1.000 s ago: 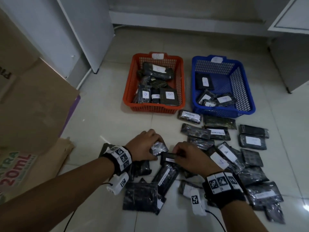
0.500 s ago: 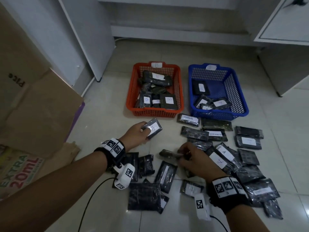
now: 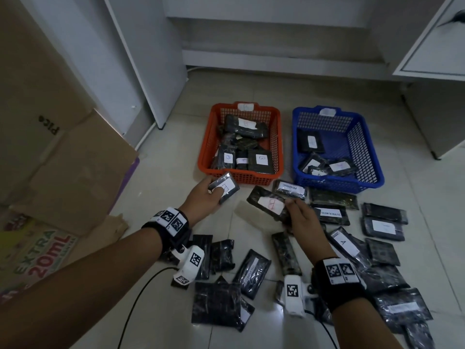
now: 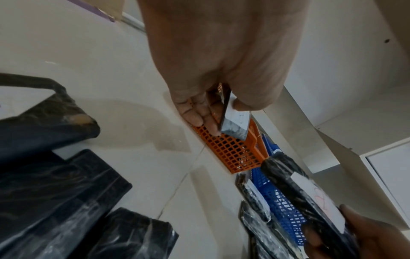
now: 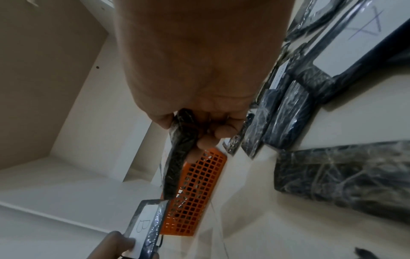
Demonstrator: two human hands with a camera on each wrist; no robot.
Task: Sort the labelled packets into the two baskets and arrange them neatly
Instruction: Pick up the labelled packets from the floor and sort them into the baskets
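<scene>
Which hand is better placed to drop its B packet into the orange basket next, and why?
Probably the left hand. Its B packet hangs right at the near wall of the orange basket. The right hand holds its red-lettered packet farther back, over the floor between the baskets.

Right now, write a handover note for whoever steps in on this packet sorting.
Left hand holds a small packet labelled B, just short of the orange basket.
Right hand holds a longer packet with a red B, lifted above the floor pile.
Done: several B packets lie in the orange basket, a few packets in the blue basket.
Left: drop both held packets in the orange basket, sort the many packets on the floor, then tidy both baskets.
</scene>
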